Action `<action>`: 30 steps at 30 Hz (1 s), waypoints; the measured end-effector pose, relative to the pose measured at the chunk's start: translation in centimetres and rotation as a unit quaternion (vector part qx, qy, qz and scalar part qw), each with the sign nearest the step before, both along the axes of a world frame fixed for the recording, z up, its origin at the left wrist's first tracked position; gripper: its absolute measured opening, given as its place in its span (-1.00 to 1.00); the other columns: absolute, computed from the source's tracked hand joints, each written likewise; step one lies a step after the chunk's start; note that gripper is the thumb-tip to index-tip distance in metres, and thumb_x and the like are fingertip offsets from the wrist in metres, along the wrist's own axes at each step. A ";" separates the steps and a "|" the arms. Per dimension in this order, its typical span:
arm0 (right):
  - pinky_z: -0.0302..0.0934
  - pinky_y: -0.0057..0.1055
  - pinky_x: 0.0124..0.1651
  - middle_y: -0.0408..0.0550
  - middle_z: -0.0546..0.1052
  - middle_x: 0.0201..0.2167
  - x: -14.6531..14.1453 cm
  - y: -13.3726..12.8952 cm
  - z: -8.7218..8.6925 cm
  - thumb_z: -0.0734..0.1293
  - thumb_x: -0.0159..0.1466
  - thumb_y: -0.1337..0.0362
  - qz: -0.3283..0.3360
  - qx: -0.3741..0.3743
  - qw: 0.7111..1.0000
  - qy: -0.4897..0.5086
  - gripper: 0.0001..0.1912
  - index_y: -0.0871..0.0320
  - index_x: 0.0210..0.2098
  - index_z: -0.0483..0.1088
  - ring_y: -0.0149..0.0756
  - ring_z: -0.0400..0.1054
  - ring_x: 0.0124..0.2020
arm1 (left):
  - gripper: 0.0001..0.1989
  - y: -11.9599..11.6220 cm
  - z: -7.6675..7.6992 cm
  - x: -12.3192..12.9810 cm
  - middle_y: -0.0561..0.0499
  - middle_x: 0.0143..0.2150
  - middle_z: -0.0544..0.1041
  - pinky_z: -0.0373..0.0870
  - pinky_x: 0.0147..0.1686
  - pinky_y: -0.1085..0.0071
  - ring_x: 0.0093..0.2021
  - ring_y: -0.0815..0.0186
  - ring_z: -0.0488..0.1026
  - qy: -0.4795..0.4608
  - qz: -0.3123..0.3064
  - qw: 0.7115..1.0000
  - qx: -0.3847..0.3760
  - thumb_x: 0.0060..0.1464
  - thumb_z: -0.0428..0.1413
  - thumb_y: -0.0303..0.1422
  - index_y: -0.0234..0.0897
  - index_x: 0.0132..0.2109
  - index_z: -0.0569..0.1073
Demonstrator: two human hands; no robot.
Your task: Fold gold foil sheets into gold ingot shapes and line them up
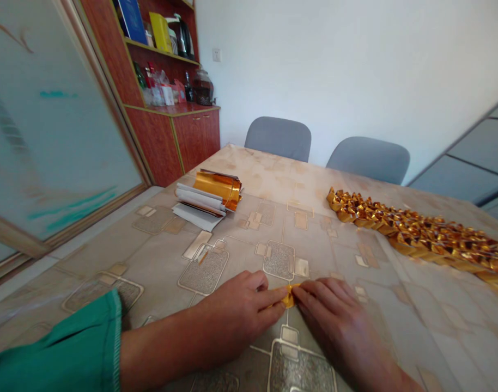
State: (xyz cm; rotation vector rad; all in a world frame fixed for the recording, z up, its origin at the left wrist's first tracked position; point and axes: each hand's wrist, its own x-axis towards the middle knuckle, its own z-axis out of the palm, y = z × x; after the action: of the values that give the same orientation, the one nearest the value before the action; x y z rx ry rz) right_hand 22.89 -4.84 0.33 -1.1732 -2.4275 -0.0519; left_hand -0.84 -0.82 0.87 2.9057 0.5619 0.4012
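Between my two hands, low over the tablecloth, is a small piece of golden foil paper point(289, 296). My left hand point(249, 305) comes in from a green sleeve and pinches the paper's left end. At its right end, the fingers of my right hand point(334, 307) are closed on the same piece. Only the middle of the paper shows; the fingertips cover the rest. Beyond my left hand lies a curled stack of gold and white foil sheets point(210, 197). A long row of folded gold foil pieces point(420, 231) stretches along the right side.
A patterned cloth covers the table point(306, 177). Two grey chairs point(278, 137) stand at its far side, near the white wall. A red-brown cabinet point(195, 136) with bottles and a kettle is at the back left, beside a frosted glass door point(56, 125).
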 end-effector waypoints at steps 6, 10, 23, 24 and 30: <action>0.34 -0.15 -0.05 0.05 0.51 -0.11 0.3 -0.4 -0.1 0.18 0.44 0.32 -0.012 -0.093 0.996 0.003 -0.72 0.18 0.07 0.41 -0.12 0.33 -0.12 | -0.61 -0.1 -0.1 -0.2 -0.15 0.06 0.53 0.38 -0.18 0.28 -0.18 0.21 0.39 -0.033 0.001 0.999 0.009 0.21 0.04 -0.51 -0.27 0.18 0.38; 0.34 -0.06 0.01 0.06 0.48 -0.04 0.2 -0.8 0.4 0.30 0.36 0.25 -0.028 -0.137 0.990 -0.014 -0.65 0.12 0.13 0.39 -0.06 0.32 -0.07 | -0.50 -0.1 0.1 -0.8 -0.16 0.17 0.48 0.39 -0.09 0.26 -0.07 0.19 0.41 -0.029 -0.018 0.999 -0.001 0.20 0.00 -0.56 -0.25 0.27 0.30; 0.20 -0.05 0.19 0.06 0.39 0.13 0.7 -2.1 1.0 0.31 0.36 0.18 -0.003 -0.174 0.984 -0.026 -0.54 0.07 0.23 0.29 -0.02 0.19 0.12 | -0.54 -0.6 0.3 -1.2 -0.11 0.26 0.41 0.38 -0.01 0.27 -0.03 0.18 0.37 -0.003 -0.019 1.000 -0.003 0.24 0.00 -0.55 -0.34 0.27 0.31; 0.20 -0.06 0.17 0.06 0.40 0.10 0.6 -2.1 1.3 0.31 0.37 0.19 -0.003 -0.177 0.984 -0.022 -0.57 0.07 0.21 0.31 -0.03 0.21 0.10 | -0.58 -0.5 0.4 -1.1 -0.10 0.22 0.44 0.39 -0.03 0.28 -0.05 0.19 0.38 -0.011 -0.015 1.000 -0.011 0.25 0.00 -0.53 -0.31 0.24 0.35; 0.23 -0.25 -0.09 -0.08 0.48 -0.22 0.0 0.5 2.6 0.26 0.40 0.33 -0.004 -0.183 0.983 0.011 -0.85 0.04 -0.17 0.48 -0.20 0.32 -0.15 | -0.88 0.6 1.3 1.4 0.01 -0.21 0.55 0.33 -0.13 0.32 -0.16 0.24 0.42 -0.051 0.103 0.987 -0.112 0.24 0.13 -0.35 -0.23 -0.22 0.56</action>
State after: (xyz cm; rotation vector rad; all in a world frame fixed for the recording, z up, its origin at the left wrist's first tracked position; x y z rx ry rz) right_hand 22.87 -4.36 2.91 -1.3265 -2.4794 0.4206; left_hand 0.54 -0.19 2.21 2.6051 0.8365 0.4766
